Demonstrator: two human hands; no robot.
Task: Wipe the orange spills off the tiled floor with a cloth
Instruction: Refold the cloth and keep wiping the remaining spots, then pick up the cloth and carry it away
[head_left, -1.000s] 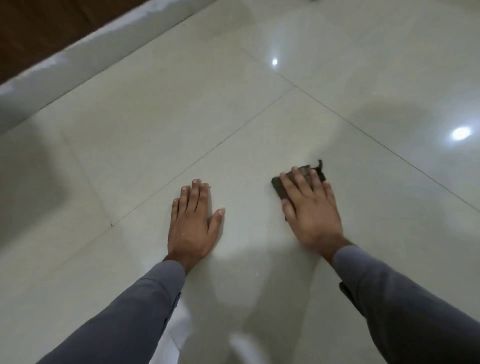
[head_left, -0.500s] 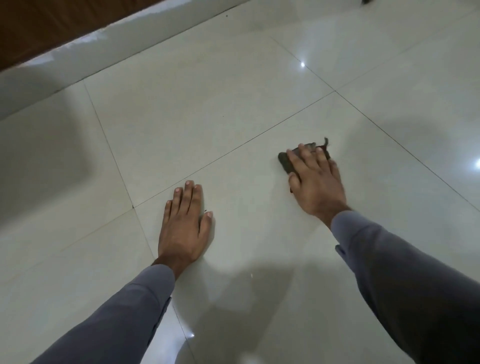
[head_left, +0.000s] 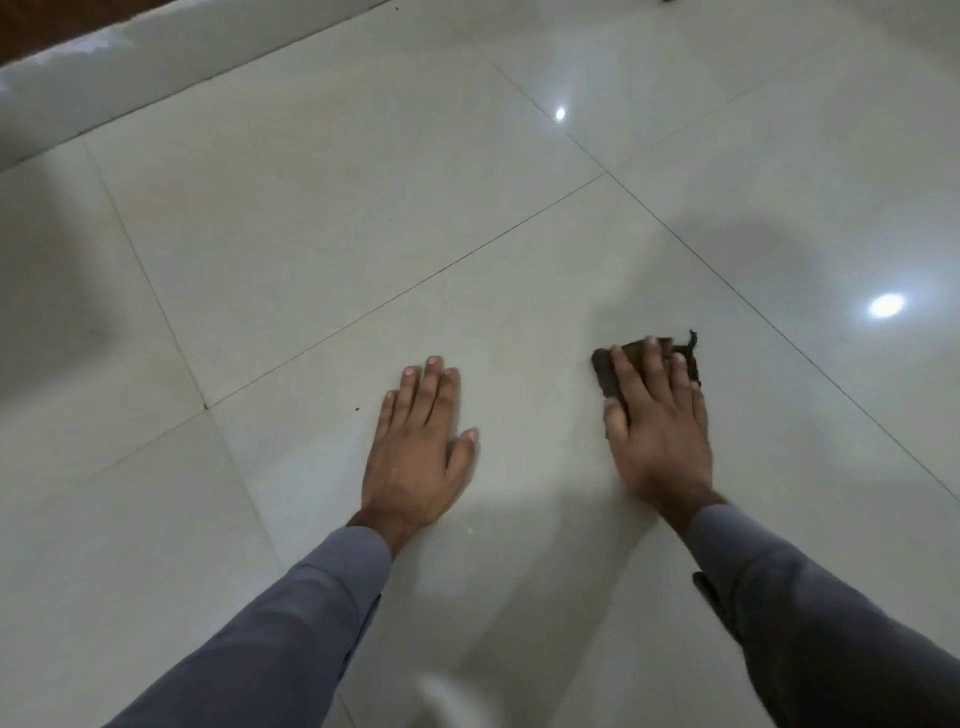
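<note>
Dark cloth (head_left: 607, 370) mostly hidden — right hand (head_left: 657, 431) presses it flat

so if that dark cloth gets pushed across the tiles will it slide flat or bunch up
Probably slides easily: the floor is glossy and mirrors the lights. The cloth looks thin and limp, with a frayed corner sticking up, so it may bunch where the right hand, pressing flat on it, doesn't cover. Likely very light.

Both arms reach forward, left hand (head_left: 415, 457) flat with fingers straight, right hand (head_left: 657, 431) seemingly flat too, blurred.
</note>
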